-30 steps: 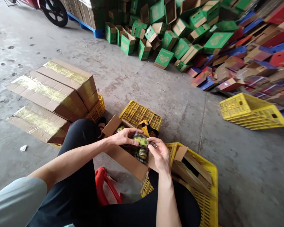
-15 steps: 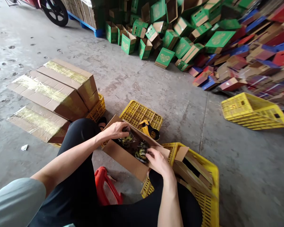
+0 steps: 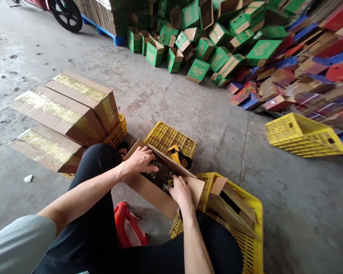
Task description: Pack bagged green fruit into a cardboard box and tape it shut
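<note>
An open cardboard box point(image 3: 151, 193) stands in front of my knees with its flaps spread. Two clear-wrapped packs with dark and yellow-green contents lie inside it; I cannot make out what they contain. My left hand point(image 3: 140, 160) reaches over the box's left end, its fingers curled on the left pack point(image 3: 154, 173). At the other end, my right hand point(image 3: 181, 190) has its fingers bent round the right pack point(image 3: 166, 183). Both packs are partly covered by the hands.
A yellow-and-black tape dispenser point(image 3: 180, 156) rests on an upturned yellow crate point(image 3: 168, 134) behind the box. Taped cartons point(image 3: 57, 108) stand at left. A yellow crate point(image 3: 253, 251) holding open cartons is at right, a red stool point(image 3: 121, 224) below. Green boxes point(image 3: 198, 71) are heaped behind.
My right hand has moved left and further into the box, over the right pack. My left hand has turned and lowered slightly onto the left pack.
</note>
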Available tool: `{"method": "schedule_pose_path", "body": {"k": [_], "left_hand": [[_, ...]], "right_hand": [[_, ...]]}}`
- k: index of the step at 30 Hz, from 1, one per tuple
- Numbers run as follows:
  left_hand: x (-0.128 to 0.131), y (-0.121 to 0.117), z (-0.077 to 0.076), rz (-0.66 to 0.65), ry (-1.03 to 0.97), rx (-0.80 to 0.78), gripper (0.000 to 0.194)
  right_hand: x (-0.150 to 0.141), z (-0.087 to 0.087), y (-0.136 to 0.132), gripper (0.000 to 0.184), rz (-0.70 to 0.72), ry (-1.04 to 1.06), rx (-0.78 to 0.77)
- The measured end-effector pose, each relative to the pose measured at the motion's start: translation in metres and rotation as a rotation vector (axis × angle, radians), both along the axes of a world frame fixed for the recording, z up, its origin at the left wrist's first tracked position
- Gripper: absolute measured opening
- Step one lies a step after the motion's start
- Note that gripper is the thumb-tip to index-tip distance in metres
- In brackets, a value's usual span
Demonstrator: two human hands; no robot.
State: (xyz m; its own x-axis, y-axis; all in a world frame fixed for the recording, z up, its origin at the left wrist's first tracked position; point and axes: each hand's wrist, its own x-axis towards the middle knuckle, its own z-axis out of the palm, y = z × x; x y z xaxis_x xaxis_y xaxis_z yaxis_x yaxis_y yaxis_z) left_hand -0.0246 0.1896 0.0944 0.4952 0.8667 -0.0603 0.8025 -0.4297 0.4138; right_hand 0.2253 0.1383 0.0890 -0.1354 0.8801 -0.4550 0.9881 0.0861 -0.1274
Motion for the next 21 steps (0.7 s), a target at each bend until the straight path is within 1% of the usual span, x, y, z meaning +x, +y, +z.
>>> {"method": "schedule_pose_path", "body": {"k": [2,5,7,10,13,15,17,19,21], "left_hand": [[0.002,-0.003,-0.001,0.042,0.078,0.007,0.044],[0.005,-0.007,0.000,0.130,0.174,0.043,0.046],[0.009,-0.009,0.000,0.153,0.184,0.083,0.046],[0.015,-0.011,0.001,0.101,0.094,0.149,0.048],[0.022,-0.012,0.003,0.087,-0.053,0.163,0.049],[0.027,-0.011,0.005,0.074,-0.165,0.112,0.052],[0.030,-0.011,0.006,0.036,-0.308,0.008,0.053],[0.032,-0.011,0.007,-0.002,-0.479,-0.148,0.053],[0.034,-0.009,0.006,-0.011,-0.651,-0.354,0.051]], "right_hand": [[0.012,0.003,0.005,0.041,-0.067,0.188,0.004],[0.028,0.009,0.012,0.043,-0.180,0.504,-0.019],[0.034,0.013,0.013,0.046,-0.249,0.696,-0.052],[0.033,0.019,0.012,0.051,-0.306,0.917,-0.087],[0.030,0.023,0.009,0.052,-0.301,0.993,-0.083],[0.028,0.024,0.008,0.054,-0.281,1.008,-0.076],[0.027,0.026,0.006,0.056,-0.256,1.034,-0.064],[0.025,0.026,0.004,0.057,-0.231,1.065,-0.046],[0.024,0.026,0.003,0.054,-0.207,1.079,-0.022]]}}
